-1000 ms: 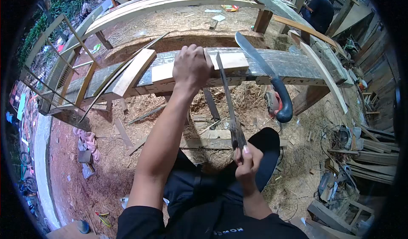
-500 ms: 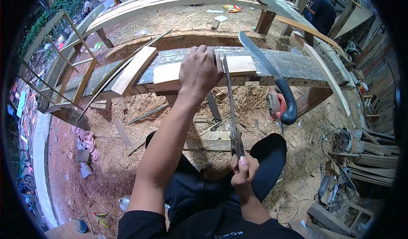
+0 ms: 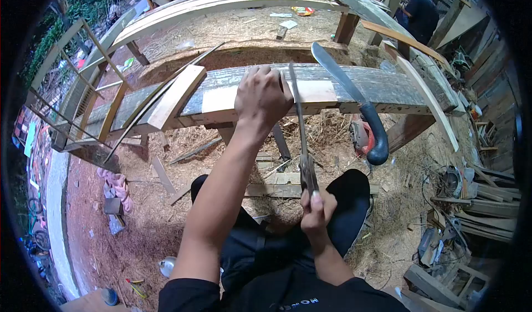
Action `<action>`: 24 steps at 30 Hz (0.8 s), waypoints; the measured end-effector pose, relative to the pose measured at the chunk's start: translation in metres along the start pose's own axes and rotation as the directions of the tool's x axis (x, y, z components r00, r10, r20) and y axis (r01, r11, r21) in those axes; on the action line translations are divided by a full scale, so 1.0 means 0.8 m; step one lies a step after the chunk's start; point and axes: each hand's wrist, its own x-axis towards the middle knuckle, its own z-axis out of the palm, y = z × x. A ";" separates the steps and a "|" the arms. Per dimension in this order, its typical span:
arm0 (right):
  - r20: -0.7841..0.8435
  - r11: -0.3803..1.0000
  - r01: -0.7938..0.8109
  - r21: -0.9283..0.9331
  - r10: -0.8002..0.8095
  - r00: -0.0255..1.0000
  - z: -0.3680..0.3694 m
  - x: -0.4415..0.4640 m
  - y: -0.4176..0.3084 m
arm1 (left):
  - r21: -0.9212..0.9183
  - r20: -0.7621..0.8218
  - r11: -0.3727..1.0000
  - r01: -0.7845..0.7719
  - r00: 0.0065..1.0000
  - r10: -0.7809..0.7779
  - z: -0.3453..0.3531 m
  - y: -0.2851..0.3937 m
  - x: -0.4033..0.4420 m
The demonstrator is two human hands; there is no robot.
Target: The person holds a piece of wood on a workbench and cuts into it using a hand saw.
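My left hand [image 3: 261,95] is closed over a pale wooden block [image 3: 318,92], pressing it on the weathered beam [image 3: 382,82]. A saw [image 3: 301,129] with a thin blade crosses the block just right of those fingers. Its dark handle is wrapped by my right hand [image 3: 317,211], low in front of my lap. To the right, a machete [image 3: 339,75] with a black handle lies across the beam, its handle overhanging the near edge. Another pale board [image 3: 178,96] rests slantwise on the beam to the left.
A wooden frame [image 3: 83,85] leans at the beam's left end. Below the beam's right part sits a red power tool [image 3: 363,137]. Long boards [image 3: 221,4] span the back. A co-worker [image 3: 419,13] is at the upper right. Scrap wood [image 3: 487,215] lies at right.
The saw and my right hand have shifted slightly relative to the block. My left hand has moved a little rightward along the block. The camera view has shifted slightly.
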 end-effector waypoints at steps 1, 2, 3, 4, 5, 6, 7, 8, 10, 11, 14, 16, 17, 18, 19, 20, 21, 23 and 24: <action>0.005 1.000 0.030 0.003 -0.030 1.000 -0.005 -0.005 0.003 | 0.007 0.015 1.000 0.023 1.000 -0.023 0.000 0.000 -0.001; 0.009 0.999 0.049 -0.013 -0.049 0.999 -0.008 -0.004 0.009 | 0.005 0.013 1.000 0.026 1.000 -0.026 0.002 0.000 0.001; 0.014 0.998 0.058 -0.029 -0.058 0.998 -0.008 -0.002 0.009 | 0.009 -0.006 1.000 0.010 1.000 -0.010 0.004 -0.001 -0.001; -0.007 1.000 0.028 -0.007 -0.028 1.000 0.000 0.009 0.005 | 0.013 -0.025 1.000 -0.009 1.000 0.009 0.005 -0.002 -0.002; -0.029 1.000 0.008 0.018 -0.008 1.000 0.011 0.025 0.000 | 0.014 -0.026 1.000 -0.010 1.000 0.010 0.007 -0.004 0.001; -0.029 0.999 -0.021 0.026 0.022 0.999 0.017 0.034 -0.002 | 0.028 -0.006 1.000 0.013 1.000 -0.013 0.008 -0.005 0.005; -0.026 0.999 -0.015 0.031 0.016 1.000 0.021 0.040 0.000 | 0.044 0.013 0.998 0.037 0.999 -0.038 0.009 -0.007 0.010; -0.030 1.000 0.002 0.023 -0.001 1.000 0.022 0.041 0.004 | 0.046 0.016 0.998 0.039 0.999 -0.039 0.012 -0.010 0.011; -0.035 0.999 -0.040 0.010 0.041 0.999 0.017 0.032 0.005 | 0.047 0.016 0.998 0.043 0.999 -0.044 0.010 -0.007 0.012; -0.016 1.000 -0.007 -0.017 0.007 1.000 0.011 0.020 0.006 | 0.047 0.023 0.998 0.038 0.999 -0.039 0.011 -0.006 0.011; -0.015 0.998 0.001 0.063 0.000 1.000 -0.007 -0.025 0.019 | 0.071 -0.008 0.997 0.013 1.000 -0.012 0.018 -0.013 0.012; -0.014 0.997 -0.032 0.063 0.033 0.999 -0.001 0.004 0.003 | 0.051 0.029 0.998 0.029 0.999 -0.031 0.009 -0.009 0.005; -0.025 0.997 -0.035 0.070 0.037 0.999 0.006 0.032 -0.005 | 0.029 0.046 0.999 0.023 0.999 -0.025 0.006 -0.005 0.009; 0.025 0.997 -0.069 0.027 0.068 0.997 0.014 0.053 -0.011 | 0.060 0.043 0.998 0.036 0.998 -0.039 0.008 -0.005 0.009; 0.017 1.000 -0.011 -0.001 0.011 1.000 0.025 0.061 -0.004 | 0.064 0.038 0.997 0.032 0.999 -0.035 0.010 -0.007 0.009; -0.002 0.999 0.017 -0.027 -0.017 1.000 0.025 0.056 0.005 | 0.057 0.026 0.998 0.020 0.999 -0.021 0.012 -0.010 0.009; -0.018 0.997 0.048 -0.055 -0.049 0.999 0.022 0.046 0.011 | 0.049 0.010 0.999 0.010 1.000 -0.010 0.013 -0.012 0.011; -0.011 0.988 -0.053 0.144 0.055 0.998 0.005 0.006 0.017 | 0.046 -0.003 0.999 0.010 1.000 -0.010 0.014 -0.012 0.008; -0.009 0.991 -0.033 0.133 0.035 0.999 -0.007 -0.019 0.018 | 0.057 0.012 0.998 0.018 1.000 -0.019 0.013 -0.010 0.008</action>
